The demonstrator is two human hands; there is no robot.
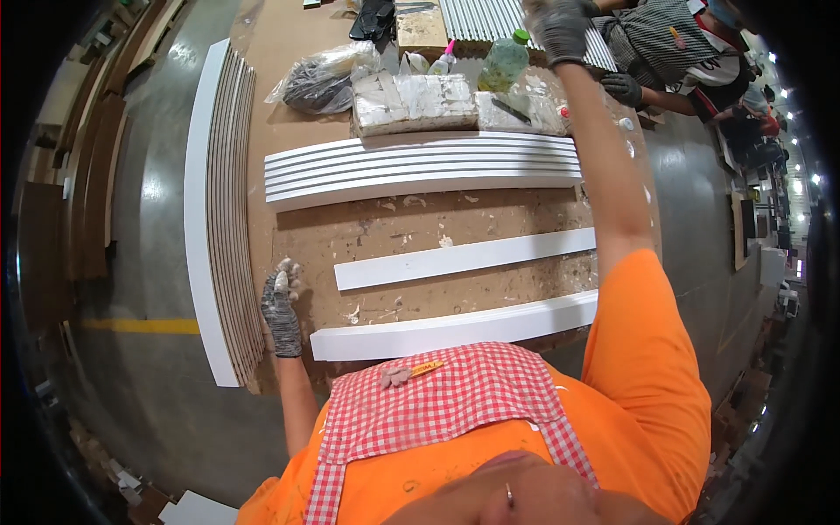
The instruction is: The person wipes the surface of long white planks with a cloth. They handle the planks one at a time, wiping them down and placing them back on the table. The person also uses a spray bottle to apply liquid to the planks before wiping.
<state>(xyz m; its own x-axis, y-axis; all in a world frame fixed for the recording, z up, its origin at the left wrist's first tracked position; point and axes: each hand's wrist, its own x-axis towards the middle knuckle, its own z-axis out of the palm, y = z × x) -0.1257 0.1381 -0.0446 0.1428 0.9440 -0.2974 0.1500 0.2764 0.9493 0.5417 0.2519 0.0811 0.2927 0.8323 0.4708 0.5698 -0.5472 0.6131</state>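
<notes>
My left hand (282, 317), in a grey knit glove with whitened fingertips, is at the table's left side. Its fingers are loosely apart, with nothing visible in them. Beside it stands a long row of white-faced boards (203, 219) on edge. A single white strip (464, 259) and more white strips (464, 327) lie to its right, apart from it. Far ahead, my gloved right hand (560, 33) is over the end of a stack of white strips (494, 19). Motion blur hides its fingers and anything they hold.
Several stacked white strips (420, 171) lie across the brown worktable (394, 219). Behind them are a white-crusted block (416, 103), a green-capped bottle (505, 63), a pink-tipped squeeze bottle (444, 59) and a plastic bag (328, 77). A co-worker's gloved hand (622, 88) is at the far right.
</notes>
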